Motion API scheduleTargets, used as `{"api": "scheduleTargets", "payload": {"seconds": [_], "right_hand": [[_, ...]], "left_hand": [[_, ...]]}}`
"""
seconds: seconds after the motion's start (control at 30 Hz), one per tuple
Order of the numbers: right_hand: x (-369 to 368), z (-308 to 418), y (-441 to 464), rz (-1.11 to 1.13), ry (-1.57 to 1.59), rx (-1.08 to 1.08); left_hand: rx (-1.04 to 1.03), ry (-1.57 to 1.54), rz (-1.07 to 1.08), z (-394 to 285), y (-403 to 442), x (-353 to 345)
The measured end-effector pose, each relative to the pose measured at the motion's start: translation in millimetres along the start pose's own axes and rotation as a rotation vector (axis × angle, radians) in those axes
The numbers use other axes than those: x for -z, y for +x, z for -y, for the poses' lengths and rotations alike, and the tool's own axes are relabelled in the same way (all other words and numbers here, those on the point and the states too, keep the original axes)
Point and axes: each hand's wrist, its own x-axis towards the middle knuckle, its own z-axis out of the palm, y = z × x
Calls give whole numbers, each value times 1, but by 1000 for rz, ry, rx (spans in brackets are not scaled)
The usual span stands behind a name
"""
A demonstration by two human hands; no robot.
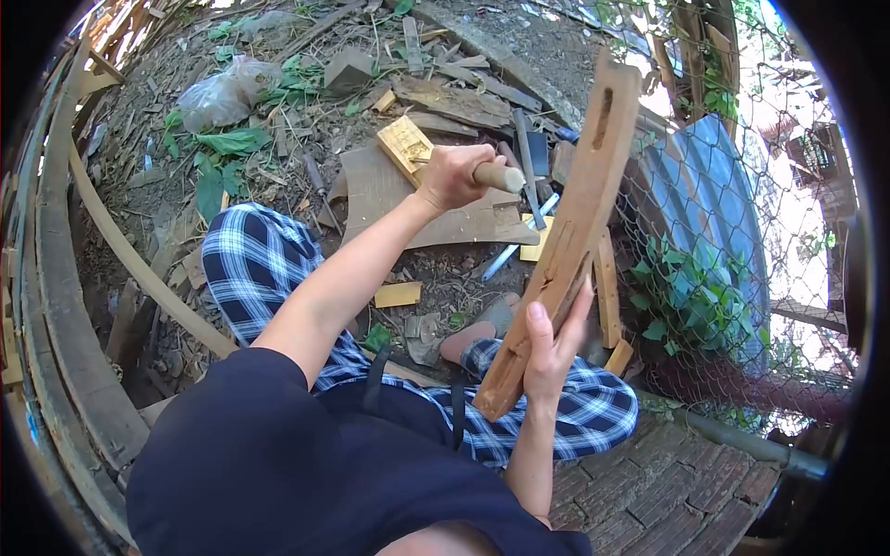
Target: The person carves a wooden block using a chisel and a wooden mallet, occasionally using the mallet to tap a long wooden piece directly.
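My left hand (450,176) is closed around a tool with a round wooden handle (501,177), whose far end is mostly hidden. Just beside that hand a yellowish wood block (405,148) lies on a worn brown board (371,199). On the right, my right hand (552,357) grips the lower part of a long brown wooden beam (565,241), thumb on the near face and fingers along its right side. The beam stands tilted, its upper end leaning right. It has a long slot near the top and smaller recesses lower down.
Around the board lie a dark-handled tool (316,174), a light blue bar (519,243) and a small yellow wood piece (398,295). A plastic bag (222,93) sits at upper left. Chain-link fence (742,213) runs along the right; long planks (74,278) curve down the left.
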Motion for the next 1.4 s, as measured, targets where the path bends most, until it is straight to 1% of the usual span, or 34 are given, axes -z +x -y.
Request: {"api": "scheduleTargets", "payload": {"seconds": [0.13, 0.2, 0.27, 0.3, 0.33, 0.4, 0.47, 0.53, 0.6, 0.67, 0.73, 0.77, 0.8, 0.87, 0.93, 1.0, 1.03, 1.07, 1.1, 1.13, 1.2, 1.23, 1.27, 1.33, 1.37, 1.4], "right_hand": [[-8, 0, -14, 40, -37, -8], [-9, 1, -17, 39, -29, -8], [-11, 6, -20, 80, -4, -85], [-13, 5, -21, 76, 16, -62], [-12, -1, -22, 74, 11, -31], [-9, 0, -23, 76, -6, -24], [-7, -7, -24, 64, -10, -33], [-6, -3, -22, 74, -28, 2], [-6, -6, -22, 74, -11, -2], [-7, -2, -20, 72, 2, -2], [-7, 0, -21, 105, -19, -12], [-7, 0, -21, 104, -18, -14], [-6, -1, -21, 108, -14, -28], [-5, -1, -23, 122, -16, -64], [-6, 1, -21, 125, -54, -59], [-8, 2, -22, 125, -44, -79], [-9, 3, -21, 109, -28, -75], [-10, 3, -21, 93, -13, -77], [-9, 2, -21, 89, -22, -49], [-7, 2, -22, 89, -10, -79], [-5, -1, -23, 54, -16, -50], [-2, 0, -25, 52, -1, -98], [0, -3, -27, 60, 0, -117], [4, -12, -26, 37, -9, -104], [6, -15, -26, 28, -29, -97], [7, -19, -26, 33, -27, -101]], "left_hand": [[-38, 24, 3, 4, 4, 1], [-14, 1, 11, 2, 4, 1], [86, -21, -12, 1, 7, 3], [122, -75, 4, 6, 7, 3], [94, -78, -10, 12, 10, 3], [95, -81, -259, 22, 24, 5], [286, -126, -436, 23, 41, 20], [558, -147, -491, 73, 38, 33], [771, -537, -678, 89, 49, 55], [922, -661, -939, 112, 47, 69], [1023, -605, -1123, 118, 42, 80], [1054, -525, -1125, 122, 38, 81], [1058, -520, -1124, 120, 41, 80], [637, -194, -914, 104, 49, 63], [360, -83, -598, 53, 66, 58], [184, -130, -416, 7, 84, 54], [151, -168, -376, 0, 90, 48], [123, -206, -331, -3, 93, 43], [123, -206, -334, -4, 95, 38], [125, -204, -334, 0, 95, 35], [359, -333, -274, 10, 89, 33], [407, -388, -312, 19, 89, 31], [425, -379, -309, 27, 87, 32], [497, -462, -345, 41, 85, 35], [454, -417, -344, 48, 85, 36], [458, -411, -344, 50, 84, 36]]}}
